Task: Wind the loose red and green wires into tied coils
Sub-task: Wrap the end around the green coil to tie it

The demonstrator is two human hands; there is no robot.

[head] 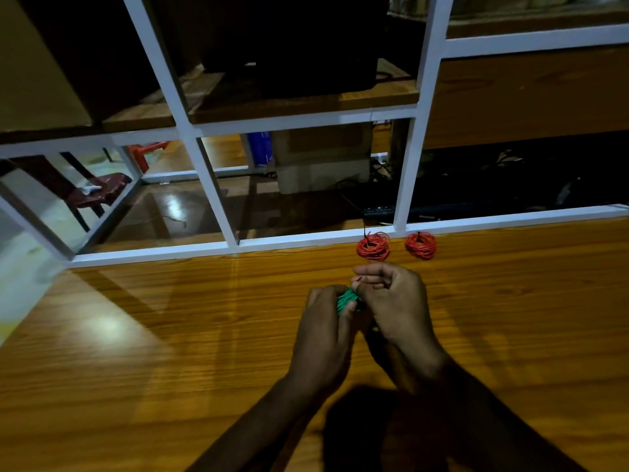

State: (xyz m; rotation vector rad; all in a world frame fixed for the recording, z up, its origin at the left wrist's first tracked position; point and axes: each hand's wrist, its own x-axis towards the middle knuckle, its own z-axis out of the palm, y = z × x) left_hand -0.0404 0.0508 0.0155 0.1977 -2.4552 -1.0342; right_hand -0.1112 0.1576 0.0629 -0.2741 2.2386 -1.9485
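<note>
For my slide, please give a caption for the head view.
Both hands, left hand and right hand, hold a green wire coil; two red coils lie behind.

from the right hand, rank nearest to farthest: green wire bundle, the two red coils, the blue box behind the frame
1. green wire bundle, held at the right hand
2. nearer red coil, just beyond the fingers
3. farther red coil, to its right
4. blue box, behind the white frame

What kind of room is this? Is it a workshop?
Probably a home or small office room, not clearly a workshop: a polished wooden table, a white-framed shelf unit and a plastic chair behind.
</note>
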